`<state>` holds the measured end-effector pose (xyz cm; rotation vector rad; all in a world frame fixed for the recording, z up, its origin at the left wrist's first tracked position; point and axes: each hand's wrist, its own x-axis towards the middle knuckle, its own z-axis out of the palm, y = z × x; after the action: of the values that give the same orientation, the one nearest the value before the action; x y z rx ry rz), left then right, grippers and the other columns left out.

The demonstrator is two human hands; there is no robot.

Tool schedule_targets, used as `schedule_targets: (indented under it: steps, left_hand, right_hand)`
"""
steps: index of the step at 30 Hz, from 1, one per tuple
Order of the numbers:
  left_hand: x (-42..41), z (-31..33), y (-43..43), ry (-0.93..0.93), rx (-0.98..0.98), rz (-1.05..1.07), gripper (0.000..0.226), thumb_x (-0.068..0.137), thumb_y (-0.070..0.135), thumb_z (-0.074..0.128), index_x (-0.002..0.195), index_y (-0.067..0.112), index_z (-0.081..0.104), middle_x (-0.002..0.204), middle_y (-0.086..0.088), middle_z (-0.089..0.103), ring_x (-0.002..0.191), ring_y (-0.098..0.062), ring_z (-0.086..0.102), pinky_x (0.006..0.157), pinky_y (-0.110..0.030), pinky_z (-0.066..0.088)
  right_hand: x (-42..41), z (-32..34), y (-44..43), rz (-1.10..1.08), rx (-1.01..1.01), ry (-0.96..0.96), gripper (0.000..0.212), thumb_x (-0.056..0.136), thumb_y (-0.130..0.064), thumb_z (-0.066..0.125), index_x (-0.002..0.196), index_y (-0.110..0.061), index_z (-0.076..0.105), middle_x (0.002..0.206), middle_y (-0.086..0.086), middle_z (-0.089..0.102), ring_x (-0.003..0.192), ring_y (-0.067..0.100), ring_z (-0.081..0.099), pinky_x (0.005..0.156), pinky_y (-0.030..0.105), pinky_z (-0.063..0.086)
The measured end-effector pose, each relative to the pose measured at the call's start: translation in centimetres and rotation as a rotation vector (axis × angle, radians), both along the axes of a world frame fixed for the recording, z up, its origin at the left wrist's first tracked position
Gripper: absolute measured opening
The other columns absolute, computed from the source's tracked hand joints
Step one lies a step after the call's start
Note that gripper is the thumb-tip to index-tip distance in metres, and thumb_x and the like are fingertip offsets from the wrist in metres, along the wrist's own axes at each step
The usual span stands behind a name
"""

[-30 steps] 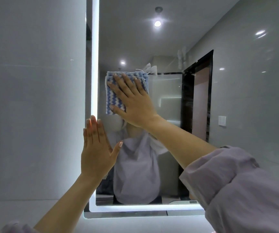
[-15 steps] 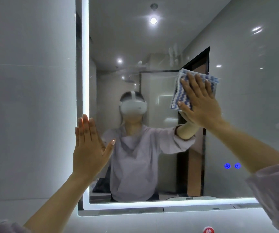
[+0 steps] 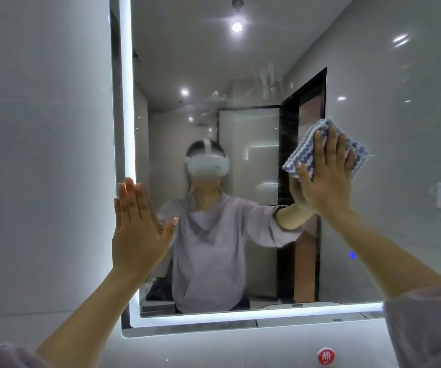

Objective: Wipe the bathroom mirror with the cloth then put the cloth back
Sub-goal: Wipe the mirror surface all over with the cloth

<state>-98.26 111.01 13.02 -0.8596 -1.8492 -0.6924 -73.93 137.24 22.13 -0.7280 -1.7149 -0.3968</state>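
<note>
While lilac sleeves frame the bottom corners, both bare forearms reach up to the glass. The left hand lies flat, fingers straight and together, thumb spread, on the mirror beside its lit left edge. The right hand, fingers straight, presses the blue-and-white zigzag cloth against the mirror's right half, level with the reflected person's head.

The wall-hung mirror, edged by a lit strip, bears the blue-and-white cloth, flattened under the spread fingers of the right hand. The left hand lies flat, fingertips over that strip.
</note>
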Motion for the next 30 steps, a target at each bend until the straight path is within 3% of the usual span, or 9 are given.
schedule_targets:
  steps: [6, 10, 14, 19, 30]
  left_hand:
    - [0.3, -0.1, 0.1, 0.004, -0.003, -0.015, 0.097, 0.088, 0.071, 0.011, 0.15, -0.003, 0.002, 0.16, -0.018, -0.004, 0.149, -0.032, -0.004, 0.122, -0.044, 0.008]
    - [0.1, 0.0, -0.1, 0.002, 0.012, -0.017, 0.098, 0.087, 0.072, 0.012, 0.15, -0.002, 0.003, 0.16, -0.017, -0.004, 0.149, -0.031, -0.004, 0.122, -0.043, 0.006]
    - [0.1, 0.0, -0.1, 0.006, 0.012, -0.014, 0.098, 0.086, 0.072, 0.013, 0.15, -0.002, 0.002, 0.16, -0.018, -0.003, 0.149, -0.031, -0.004, 0.122, -0.042, 0.005]
    - [0.1, 0.0, -0.1, 0.009, 0.014, -0.02, 0.098, 0.086, 0.069, 0.021, 0.15, -0.002, 0.003, 0.16, -0.017, -0.003, 0.149, -0.031, -0.003, 0.122, -0.042, 0.005]
    - [-0.1, -0.1, -0.2, -0.007, 0.001, -0.005, 0.098, 0.087, 0.07, 0.018, 0.15, -0.002, 0.0, 0.16, -0.017, -0.007, 0.149, -0.03, -0.007, 0.122, -0.04, 0.003]
  right_hand:
    - [-3.1, -2.2, -2.9, 0.024, 0.088, -0.082, 0.074, 0.096, -0.056, 0.021, 0.154, -0.014, 0.004, 0.161, 0.016, 0.001, 0.148, 0.034, -0.002, 0.119, 0.054, -0.001]
    - [-6.0, -3.6, -6.1, 0.054, 0.215, -0.254, 0.071, 0.098, -0.058, 0.014, 0.154, -0.014, 0.008, 0.161, 0.012, -0.001, 0.148, 0.031, -0.001, 0.118, 0.048, -0.009]
    - [-6.6, -4.5, -7.2, 0.078, 0.251, -0.301, 0.07, 0.097, -0.056, 0.023, 0.154, -0.018, 0.012, 0.161, 0.005, -0.004, 0.149, 0.025, -0.004, 0.118, 0.043, -0.014]
    - [-4.8, -4.0, -5.3, 0.077, 0.313, -0.392, 0.07, 0.097, -0.059, 0.021, 0.154, -0.02, 0.011, 0.162, 0.006, 0.003, 0.149, 0.026, 0.0, 0.121, 0.045, -0.003]
    - [2.3, -5.4, 1.5, -0.01, 0.022, -0.179, 0.076, 0.094, -0.061, 0.017, 0.155, -0.017, 0.003, 0.162, 0.008, -0.006, 0.149, 0.028, -0.006, 0.119, 0.053, 0.004]
